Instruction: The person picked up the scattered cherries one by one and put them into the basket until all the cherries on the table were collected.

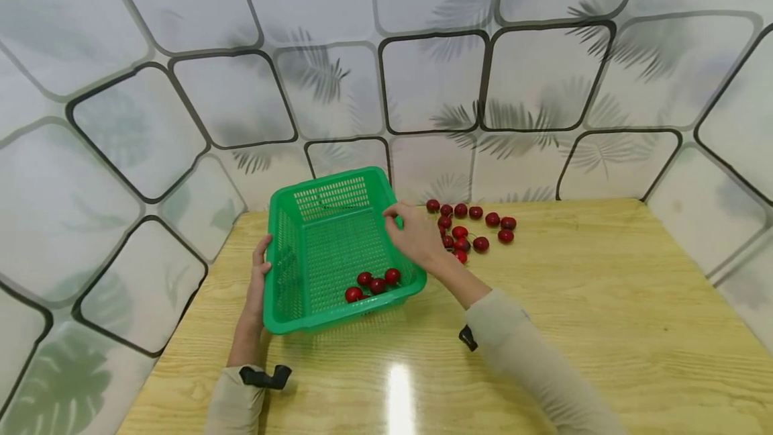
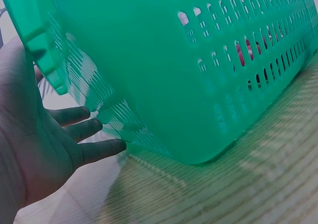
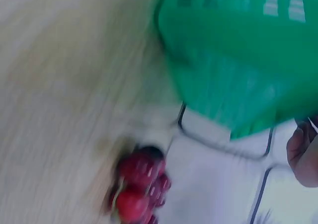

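Observation:
A green plastic basket (image 1: 344,317) with slotted walls stands left of centre, with several dark red cherries (image 1: 377,286) gathered inside along its near side. My left hand (image 1: 256,280) holds the basket by its left rim. In the left wrist view three fairly straight fingers (image 2: 92,152) extend below the rim beside the outer wall; the rim hides the thumb. My right hand (image 1: 417,237) hovers at the right rim, fingers bent loosely toward the inside, with no cherry showing at the fingertips. Just beyond that hand, more cherries (image 1: 480,244) lie loose on the table.
The pale wooden table (image 1: 604,301) extends to the right and toward me. Patterned wall covering (image 1: 435,86) rises behind its back edge and along both sides. Black straps (image 1: 266,377) circle my sleeved wrists.

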A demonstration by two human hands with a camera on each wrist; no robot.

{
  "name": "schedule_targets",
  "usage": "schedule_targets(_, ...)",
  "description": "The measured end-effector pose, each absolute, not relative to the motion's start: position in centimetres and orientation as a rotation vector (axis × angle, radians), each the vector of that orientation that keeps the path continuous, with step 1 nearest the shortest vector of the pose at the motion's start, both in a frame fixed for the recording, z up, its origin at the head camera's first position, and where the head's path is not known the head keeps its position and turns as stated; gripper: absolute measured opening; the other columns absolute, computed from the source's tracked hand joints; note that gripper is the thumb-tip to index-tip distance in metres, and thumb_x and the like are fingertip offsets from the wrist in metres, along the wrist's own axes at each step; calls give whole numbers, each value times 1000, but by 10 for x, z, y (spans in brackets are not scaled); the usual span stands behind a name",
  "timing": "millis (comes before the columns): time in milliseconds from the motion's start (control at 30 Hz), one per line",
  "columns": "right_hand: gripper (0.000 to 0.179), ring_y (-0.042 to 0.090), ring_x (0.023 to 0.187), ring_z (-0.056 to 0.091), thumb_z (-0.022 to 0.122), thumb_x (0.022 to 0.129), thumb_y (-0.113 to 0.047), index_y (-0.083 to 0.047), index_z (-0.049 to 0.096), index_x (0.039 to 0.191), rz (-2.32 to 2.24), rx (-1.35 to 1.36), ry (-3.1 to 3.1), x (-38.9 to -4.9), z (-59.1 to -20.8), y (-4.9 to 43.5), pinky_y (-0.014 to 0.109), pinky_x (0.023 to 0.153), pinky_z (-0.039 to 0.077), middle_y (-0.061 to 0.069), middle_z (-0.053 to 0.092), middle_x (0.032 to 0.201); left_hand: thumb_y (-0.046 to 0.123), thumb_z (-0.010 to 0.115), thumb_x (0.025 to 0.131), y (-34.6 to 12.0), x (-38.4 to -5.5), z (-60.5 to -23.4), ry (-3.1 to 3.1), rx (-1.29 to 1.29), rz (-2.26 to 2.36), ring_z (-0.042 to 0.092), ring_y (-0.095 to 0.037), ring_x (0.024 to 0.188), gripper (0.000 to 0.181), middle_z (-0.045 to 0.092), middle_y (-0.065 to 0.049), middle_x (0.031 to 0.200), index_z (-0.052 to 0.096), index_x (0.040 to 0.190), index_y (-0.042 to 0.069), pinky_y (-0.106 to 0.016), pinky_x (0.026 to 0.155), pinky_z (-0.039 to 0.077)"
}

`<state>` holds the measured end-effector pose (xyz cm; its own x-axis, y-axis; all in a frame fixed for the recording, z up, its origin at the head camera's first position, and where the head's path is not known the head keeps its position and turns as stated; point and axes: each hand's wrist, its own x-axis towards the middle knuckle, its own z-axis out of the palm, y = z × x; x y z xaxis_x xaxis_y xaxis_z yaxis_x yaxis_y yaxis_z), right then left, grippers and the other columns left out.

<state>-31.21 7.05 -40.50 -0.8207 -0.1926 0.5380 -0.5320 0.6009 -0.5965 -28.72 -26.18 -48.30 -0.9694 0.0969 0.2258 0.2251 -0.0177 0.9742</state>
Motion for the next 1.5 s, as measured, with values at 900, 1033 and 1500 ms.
schedule_targets(900,37,10,48,31,60,92,-13,-15,47,58,638,76,-3172,-343,-448,211,27,46,28,-5,34,51,22,22,105,-259,-288,-481,-2135,-361,-2192,5,-32,147,57,-6,-5,165,8,160,23,-21,98,29)
schedule_targets(1033,42,10,49,22,60,92,-12,-17,41,55,538,125,-3218,-341,-448,212,26,46,24,-6,27,50,21,21,105,-259,-288,-481,-2133,-361,-2196,5,-32,147,57,-6,-5,165,8,160,23,-21,98,28)
schedule_targets(1500,34,17,57,50,53,95,-6,4,64,125,617,90,-3183,-340,-445,214,28,48,35,23,67,118,22,22,105,-260,-286,-482,-2117,-350,-2191,18,-27,140,56,-4,-8,165,10,160,25,-22,95,33)
